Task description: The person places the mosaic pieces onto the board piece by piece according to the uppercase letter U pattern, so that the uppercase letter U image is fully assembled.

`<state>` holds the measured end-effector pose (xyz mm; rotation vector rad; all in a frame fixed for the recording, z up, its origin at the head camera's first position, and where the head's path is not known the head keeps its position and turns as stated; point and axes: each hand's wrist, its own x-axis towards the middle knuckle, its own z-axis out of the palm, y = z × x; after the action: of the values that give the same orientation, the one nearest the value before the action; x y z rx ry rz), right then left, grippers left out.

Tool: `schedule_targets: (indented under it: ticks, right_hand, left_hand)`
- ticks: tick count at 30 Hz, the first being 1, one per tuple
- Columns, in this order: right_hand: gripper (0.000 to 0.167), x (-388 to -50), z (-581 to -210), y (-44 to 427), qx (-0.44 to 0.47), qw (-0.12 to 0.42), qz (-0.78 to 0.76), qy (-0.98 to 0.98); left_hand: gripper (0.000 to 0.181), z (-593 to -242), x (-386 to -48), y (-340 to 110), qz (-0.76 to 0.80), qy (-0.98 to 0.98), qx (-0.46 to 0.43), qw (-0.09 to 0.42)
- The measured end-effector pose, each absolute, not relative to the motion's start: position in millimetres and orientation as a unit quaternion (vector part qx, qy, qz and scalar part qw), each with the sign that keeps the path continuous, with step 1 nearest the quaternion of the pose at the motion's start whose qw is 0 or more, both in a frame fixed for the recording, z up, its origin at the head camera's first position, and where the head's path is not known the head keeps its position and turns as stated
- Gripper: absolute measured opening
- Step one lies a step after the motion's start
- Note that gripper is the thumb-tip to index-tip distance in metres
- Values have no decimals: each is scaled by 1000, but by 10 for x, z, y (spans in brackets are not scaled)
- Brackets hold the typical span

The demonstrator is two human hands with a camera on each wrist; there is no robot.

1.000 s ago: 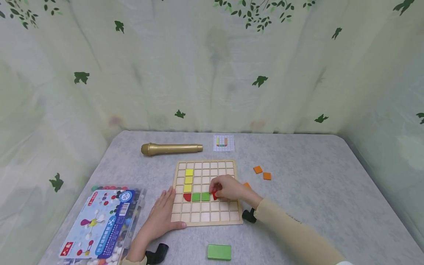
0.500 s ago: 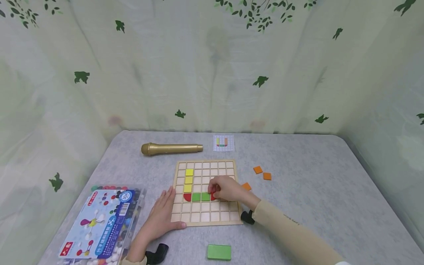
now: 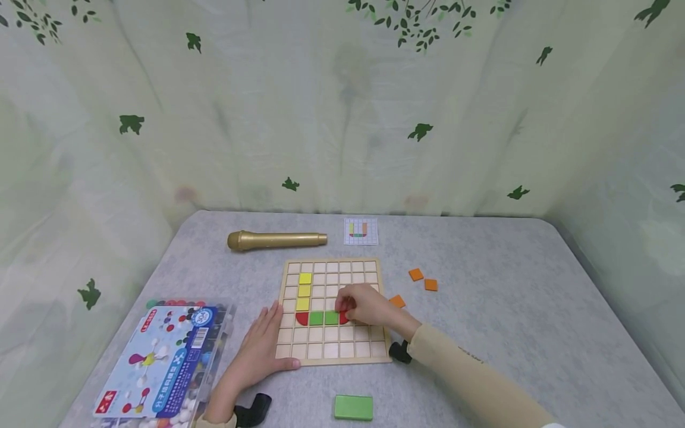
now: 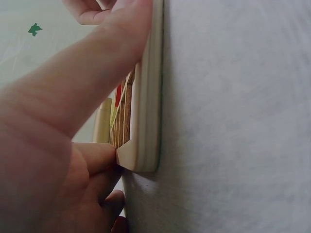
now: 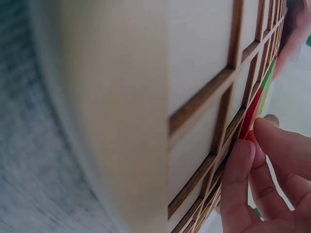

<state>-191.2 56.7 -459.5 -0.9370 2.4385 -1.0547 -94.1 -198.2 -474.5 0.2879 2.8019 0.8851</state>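
A wooden grid board (image 3: 332,350) lies on the table. My left hand (image 3: 258,351) rests against its left side, fingers fairly straight along that edge and thumb at the near edge. With thumb and fingers, my right hand (image 3: 365,304) pinches a red rounded-corner tile (image 5: 250,114), which sits in a cell at the right end of a row. Left of it come two green square tiles (image 3: 324,318) and another red rounded tile (image 3: 302,319). Yellow square tiles (image 3: 304,291) form a column above that one. The right hand partly covers the held tile in the head view.
Orange square tiles (image 3: 416,274) lie right of the board. Behind it are a gold microphone (image 3: 278,239) and a small pattern card (image 3: 361,231) with a coloured U. A clear box with a printed cover (image 3: 160,359) stands left; a green block (image 3: 354,408) lies in front.
My right hand has moved slightly left, and the red tile has gone from tilted to lying in line beside the green tiles. The left hand stays in place.
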Motion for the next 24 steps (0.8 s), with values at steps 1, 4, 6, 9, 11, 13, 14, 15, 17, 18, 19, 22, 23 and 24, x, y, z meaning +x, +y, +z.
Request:
schedule_targets:
  ticks: [1,4,6,9,11,13,14,15,17,18,19,22,23,24]
  right_hand:
    - [21,-1916,-4602,579,-323,164,-377,852]
    - [18,-1941,-4600,642,-309,176,-406,842]
    - [14,-1969,-4577,711,-298,189,-428,832]
    - [12,-2030,-4543,848,-288,207,-465,812]
    - [14,-2072,-4528,959,-278,221,-488,797]
    - [17,-2105,-4526,1080,-264,235,-514,782]
    - [19,-2117,-4526,1142,-255,242,-525,775]
    - [20,-2126,-4526,1205,-248,249,-536,768]
    - [22,-2135,-4537,1332,-228,255,-556,758]
    - [23,-2135,-4541,1391,-222,254,-562,756]
    - [24,-2137,-4548,1448,-216,253,-565,755]
    - [25,-2136,-4578,1606,-208,237,-567,761]
    - [25,-2135,-4584,1652,-202,232,-566,765]
    - [26,-2135,-4593,1694,-198,229,-567,766]
  left_hand:
    - [121,-4751,-941,-1983,299,945,98,94]
    - [122,-4768,-941,-1984,302,944,98,91]
    - [122,-4780,-943,-1986,301,944,98,93]
    - [122,-4793,-947,-1988,300,944,97,96]
    - [122,-4795,-948,-1987,299,944,96,98]
    - [122,-4797,-950,-1987,298,945,96,97]
    - [122,-4796,-950,-1986,298,945,96,97]
    - [122,-4796,-950,-1987,297,945,97,97]
    - [122,-4794,-951,-1987,296,945,97,96]
    - [122,-4794,-952,-1988,296,945,97,95]
    - [122,-4791,-952,-1988,296,945,97,95]
    - [122,-4790,-953,-1986,296,946,96,94]
    - [122,-4789,-953,-1986,296,946,97,94]
    - [122,-4790,-954,-1986,295,946,97,94]
